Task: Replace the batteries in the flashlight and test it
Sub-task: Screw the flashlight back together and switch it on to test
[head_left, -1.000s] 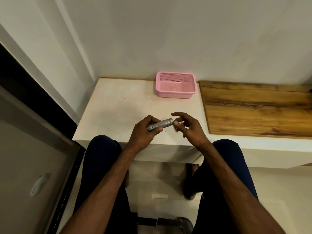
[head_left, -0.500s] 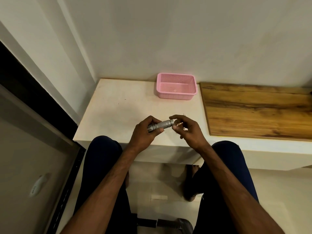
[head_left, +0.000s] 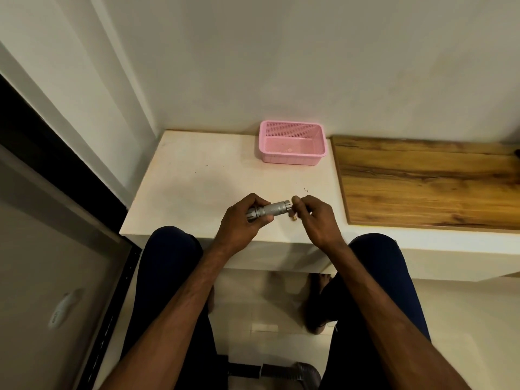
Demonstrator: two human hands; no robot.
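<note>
A small silver flashlight (head_left: 270,210) lies level in the air above the front of the cream table (head_left: 197,175). My left hand (head_left: 242,220) is wrapped around its left end. My right hand (head_left: 315,218) has its fingers curled at the flashlight's right end, thumb and forefinger touching the tip. A small brass-coloured piece (head_left: 294,218) shows just under those fingers; I cannot tell whether it is held or lies on the table.
A pink mesh basket (head_left: 292,159) stands at the back of the table by the wall, with a tiny object inside. A wooden board (head_left: 427,181) covers the surface to the right. My knees are under the front edge.
My right hand has drawn in from spread fingers to a curled grip at the flashlight's right end. The left hand keeps its hold on the flashlight.
</note>
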